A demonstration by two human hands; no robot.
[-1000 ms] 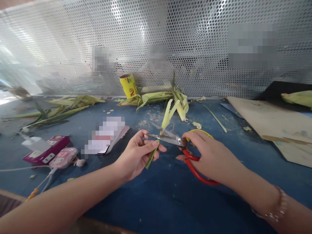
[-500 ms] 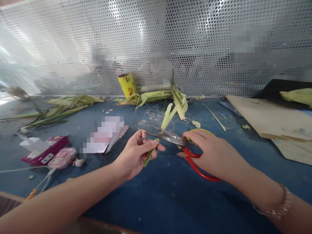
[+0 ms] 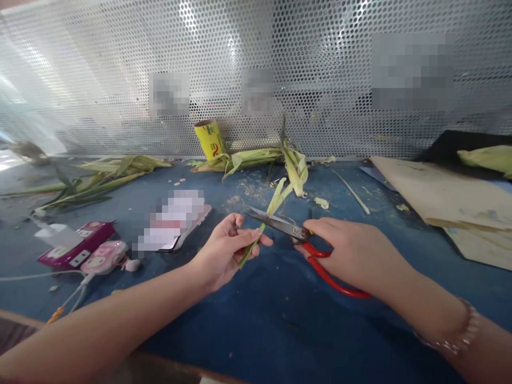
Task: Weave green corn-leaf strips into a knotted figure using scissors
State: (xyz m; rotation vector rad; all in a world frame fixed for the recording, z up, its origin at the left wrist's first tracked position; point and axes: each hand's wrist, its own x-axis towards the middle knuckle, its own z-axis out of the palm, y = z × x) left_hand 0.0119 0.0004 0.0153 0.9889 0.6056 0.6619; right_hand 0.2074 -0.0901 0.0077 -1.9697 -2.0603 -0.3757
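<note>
My left hand (image 3: 226, 250) pinches a narrow green leaf strip (image 3: 276, 200) between thumb and fingers, low over the blue table (image 3: 256, 320). The strip rises up and to the right from the fingers. My right hand (image 3: 352, 250) is closed round the red handles of a pair of scissors (image 3: 298, 234). The steel blades point left across the strip, just above my left fingers, and look nearly closed on it.
Corn husks (image 3: 248, 157) and a yellow roll (image 3: 209, 138) lie against the perforated metal wall. More husks (image 3: 100, 176) lie at the left. A phone (image 3: 176, 224) and pink power strips (image 3: 86, 250) are at the left front. A cardboard sheet (image 3: 440, 197) covers the right.
The scissor blades have closed from open to nearly shut across the strip. The strip's free upper end has dropped lower and shorter. Both hands stay in about the same place.
</note>
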